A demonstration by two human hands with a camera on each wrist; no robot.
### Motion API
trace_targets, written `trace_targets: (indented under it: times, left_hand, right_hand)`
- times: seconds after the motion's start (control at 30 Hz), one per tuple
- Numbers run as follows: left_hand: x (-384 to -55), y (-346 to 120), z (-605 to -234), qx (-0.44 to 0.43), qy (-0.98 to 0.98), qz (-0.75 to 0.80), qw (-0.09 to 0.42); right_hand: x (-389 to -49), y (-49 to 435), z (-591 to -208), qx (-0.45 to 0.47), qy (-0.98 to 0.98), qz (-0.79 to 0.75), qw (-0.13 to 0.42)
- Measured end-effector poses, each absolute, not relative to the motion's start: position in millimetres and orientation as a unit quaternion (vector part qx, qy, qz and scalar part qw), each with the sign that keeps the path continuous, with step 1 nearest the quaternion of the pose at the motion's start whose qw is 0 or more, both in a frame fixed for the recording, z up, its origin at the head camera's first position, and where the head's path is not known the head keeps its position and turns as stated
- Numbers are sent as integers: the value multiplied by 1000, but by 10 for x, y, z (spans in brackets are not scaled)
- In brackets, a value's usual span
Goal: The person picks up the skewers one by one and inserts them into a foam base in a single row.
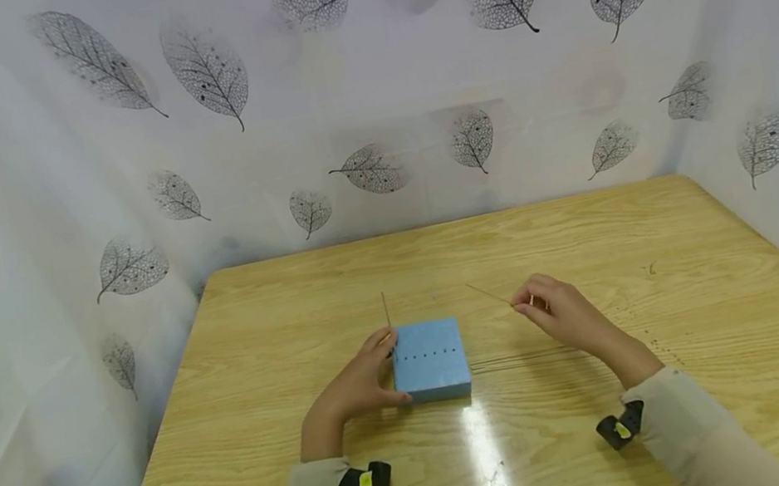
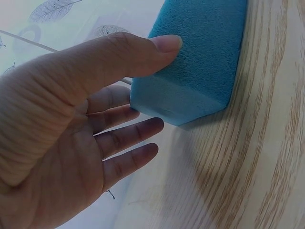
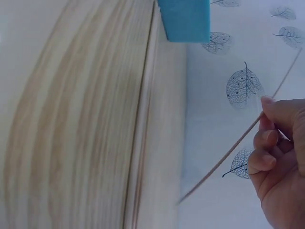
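Note:
A blue foam block (image 1: 430,371) sits on the table with a row of small dark holes across its top. My left hand (image 1: 357,382) grips the block's left side, thumb at the near corner and fingertips at the far one. In the left wrist view the thumb (image 2: 164,45) presses the foam face. One thin stick (image 1: 385,309) stands upright at the block's left end, beside my fingers. Right of the block and raised over the table, my right hand (image 1: 554,311) pinches another thin brown stick (image 3: 224,157) between thumb and fingertips; it slants in the air.
Several more thin sticks (image 1: 520,359) lie on the wooden table (image 1: 291,291) to the block's right, passing under my right forearm. Small dark specks (image 1: 665,344) are scattered farther right. Leaf-printed white curtains (image 1: 364,70) close off the back and sides.

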State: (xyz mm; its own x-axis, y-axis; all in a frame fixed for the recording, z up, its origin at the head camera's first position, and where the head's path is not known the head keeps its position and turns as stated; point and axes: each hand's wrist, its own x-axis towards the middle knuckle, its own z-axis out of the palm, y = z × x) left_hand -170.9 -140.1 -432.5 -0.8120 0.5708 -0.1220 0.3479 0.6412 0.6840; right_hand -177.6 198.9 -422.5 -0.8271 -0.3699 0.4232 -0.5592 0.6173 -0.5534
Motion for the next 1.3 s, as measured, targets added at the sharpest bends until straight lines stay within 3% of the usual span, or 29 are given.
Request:
trace_targets:
  times: [0.53, 0.93, 1.17, 1.3]
  left_hand:
    - [-1705, -1402, -4284, 262, 886, 343, 169]
    - [-1694, -1403, -4270, 258, 891, 334, 166]
    - [-1700, -1407, -4286, 253, 896, 327, 162]
    - [-1720, -1398, -4294, 254, 896, 327, 162]
  right_hand:
    - [-1811, 1680, -4097, 275, -833, 445, 179]
    - [-1623, 1262, -3682, 292, -801, 504, 142]
    - [-1795, 1100, -3901, 301, -771, 549, 114]
    - [-1729, 961, -3743, 312, -765, 552, 114]
